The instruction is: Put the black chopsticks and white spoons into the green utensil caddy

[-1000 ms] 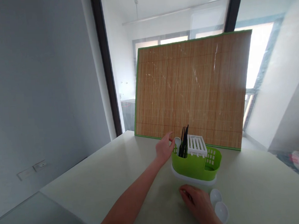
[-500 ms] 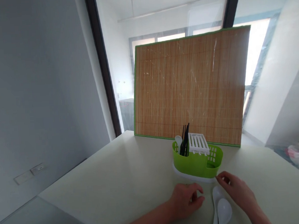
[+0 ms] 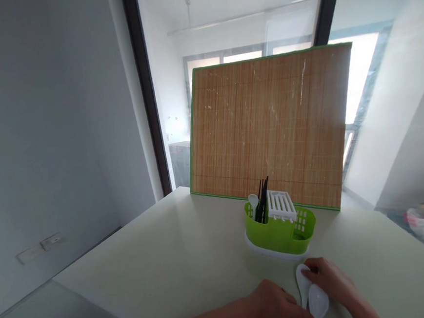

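Two white spoons lie side by side on the table near its front. The bowl of the farther spoon (image 3: 303, 281) is gripped at its right edge by my right hand (image 3: 329, 279), with thumb and finger pinched together. Closer to me is the bowl of the nearer spoon (image 3: 318, 301), just below my right hand. My left hand (image 3: 277, 306) reaches in from the left with its fingers closed down at the spoon handles, which it partly hides. Just beyond my hands stands a green plastic cutlery holder (image 3: 277, 237) on a white base.
The holder carries black chopsticks (image 3: 262, 201), a small white spoon (image 3: 253, 201) and a white slotted rack (image 3: 281, 203). Behind it a bamboo mat with green edging (image 3: 268, 130) leans upright. The white table (image 3: 175, 250) extends left to a grey wall (image 3: 58, 117).
My left hand has moved down and right, its fingers closing at the spoon handles. My right hand has come down from beside the holder onto the farther spoon's bowl.
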A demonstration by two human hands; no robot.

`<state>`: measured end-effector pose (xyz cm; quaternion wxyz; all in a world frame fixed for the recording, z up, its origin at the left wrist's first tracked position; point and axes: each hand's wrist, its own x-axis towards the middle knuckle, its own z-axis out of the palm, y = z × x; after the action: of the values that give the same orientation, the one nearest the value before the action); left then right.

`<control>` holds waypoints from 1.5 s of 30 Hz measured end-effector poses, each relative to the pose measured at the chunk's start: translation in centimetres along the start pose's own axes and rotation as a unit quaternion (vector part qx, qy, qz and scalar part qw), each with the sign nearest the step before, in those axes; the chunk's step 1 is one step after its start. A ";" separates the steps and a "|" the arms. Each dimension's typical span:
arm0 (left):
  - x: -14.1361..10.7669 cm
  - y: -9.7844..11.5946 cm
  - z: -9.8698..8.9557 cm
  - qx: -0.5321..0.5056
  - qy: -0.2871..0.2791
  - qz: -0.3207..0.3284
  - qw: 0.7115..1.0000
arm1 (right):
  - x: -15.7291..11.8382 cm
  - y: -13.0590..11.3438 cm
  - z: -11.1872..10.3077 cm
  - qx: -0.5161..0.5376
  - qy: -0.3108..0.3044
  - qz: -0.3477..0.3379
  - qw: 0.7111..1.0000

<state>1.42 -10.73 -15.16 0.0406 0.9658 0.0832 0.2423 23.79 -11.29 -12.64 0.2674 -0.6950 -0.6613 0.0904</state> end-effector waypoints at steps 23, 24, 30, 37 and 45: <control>0.6 -0.9 -2.5 0.078 0.167 -0.058 0.981 | -2.8 -8.1 0.4 0.075 0.316 -0.305 0.895; 0.5 -0.9 -2.7 0.070 0.189 -0.058 0.978 | -2.8 -8.1 0.5 0.070 0.318 -0.310 0.893; 1.0 0.0 -5.3 0.063 0.325 -0.129 0.935 | -2.9 -7.7 0.7 0.044 0.323 -0.332 0.885; 2.6 1.5 -9.2 0.148 0.291 -0.103 0.939 | -3.0 -7.9 0.9 0.057 0.317 -0.339 0.884; 3.3 2.2 -10.7 0.251 0.219 -0.110 0.936 | -3.0 -8.1 1.1 0.070 0.308 -0.323 0.892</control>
<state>-0.50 -11.90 -3.98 -0.1960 0.8524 0.2539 0.4129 15.91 -14.02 -10.30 0.5202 -0.4159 -0.7255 -0.1733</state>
